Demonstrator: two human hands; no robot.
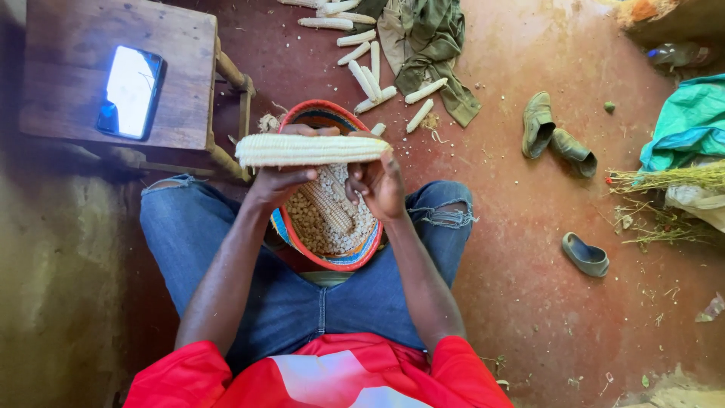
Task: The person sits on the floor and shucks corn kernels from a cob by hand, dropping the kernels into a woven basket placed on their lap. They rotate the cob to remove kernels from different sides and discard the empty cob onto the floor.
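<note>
Both hands, left hand and right hand, have their fingers closed around a pale, knobbly maize cob held level over a round woven basket of loose kernels, on the lap. A wooden stool crowds the left; bare red floor lies open to the right.

One basket, one phone, three shoes.

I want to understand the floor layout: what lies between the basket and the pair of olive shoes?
In the head view, bare red floor with scattered kernels lies between the basket and the shoes; the bare cobs and green cloth lie farther up.
</note>
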